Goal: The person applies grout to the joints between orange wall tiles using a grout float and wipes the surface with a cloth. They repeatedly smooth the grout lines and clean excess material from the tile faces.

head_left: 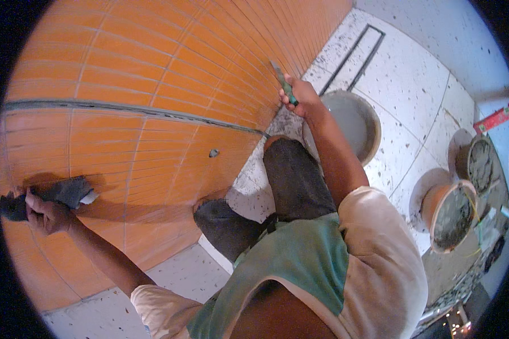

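Far to the left, my left hand (50, 216) is closed on a dark grey cloth (70, 193), pressed to the orange tiled surface (169, 62). A small white piece shows at the cloth's right end. My right hand (304, 97) grips a green-handled tool with a thin pointed blade (277, 72), perhaps a knife or small scraper. Its tip is over the orange tiles, near the white floor's edge; whether it touches cannot be told. Grey joint lines run between the tiles, and a wide dark seam (136, 109) crosses them.
A bucket of greyish water (353, 127) stands below my right forearm. Farther right are two buckets, one orange (428, 212) and one darker (464, 158), holding grey mix. A red spirit level (496, 117) lies beyond. A black rectangular frame (340, 66) lies on spattered white floor tiles.
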`<state>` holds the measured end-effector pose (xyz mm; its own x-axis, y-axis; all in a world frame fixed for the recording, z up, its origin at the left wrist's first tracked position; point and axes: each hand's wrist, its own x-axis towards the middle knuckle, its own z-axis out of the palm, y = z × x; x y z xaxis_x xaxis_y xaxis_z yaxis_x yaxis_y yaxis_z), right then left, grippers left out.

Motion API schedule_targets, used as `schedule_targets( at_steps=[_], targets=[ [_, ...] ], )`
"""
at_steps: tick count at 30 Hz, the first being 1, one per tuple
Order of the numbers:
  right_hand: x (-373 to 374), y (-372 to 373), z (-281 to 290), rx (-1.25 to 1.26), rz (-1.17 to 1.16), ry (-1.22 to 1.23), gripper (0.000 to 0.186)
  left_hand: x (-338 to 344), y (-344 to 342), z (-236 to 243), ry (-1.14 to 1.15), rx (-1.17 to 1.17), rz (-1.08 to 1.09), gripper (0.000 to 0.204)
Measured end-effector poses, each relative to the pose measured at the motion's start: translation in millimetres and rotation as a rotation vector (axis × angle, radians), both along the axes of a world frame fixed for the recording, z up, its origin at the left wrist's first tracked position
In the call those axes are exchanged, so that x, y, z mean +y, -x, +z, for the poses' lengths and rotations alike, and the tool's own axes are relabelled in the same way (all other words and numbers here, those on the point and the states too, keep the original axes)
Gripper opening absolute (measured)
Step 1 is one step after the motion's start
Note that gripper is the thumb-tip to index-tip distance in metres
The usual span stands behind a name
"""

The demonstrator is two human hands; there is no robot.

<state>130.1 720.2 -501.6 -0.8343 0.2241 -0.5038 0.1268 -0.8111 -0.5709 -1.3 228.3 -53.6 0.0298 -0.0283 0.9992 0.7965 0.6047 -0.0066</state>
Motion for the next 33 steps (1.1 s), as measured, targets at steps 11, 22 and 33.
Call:
schedule_targets(
  at_steps=[11,22,33],
  targets=[
    [-6,-61,62,0.064,-0.101,-0.228,0.037,107,-37,-94,0.359,0.066,0.781,0.063],
    [-1,-101,48,-0.029,-0.182,-0.382,0.039,218,-25,-15,0.429,0.216,0.897,0.047],
    [-2,-113,54,-0.085,-0.119,-0.439,0.036,296,-21,-270,1.072,0.019,0.468,0.051]
  ],
)
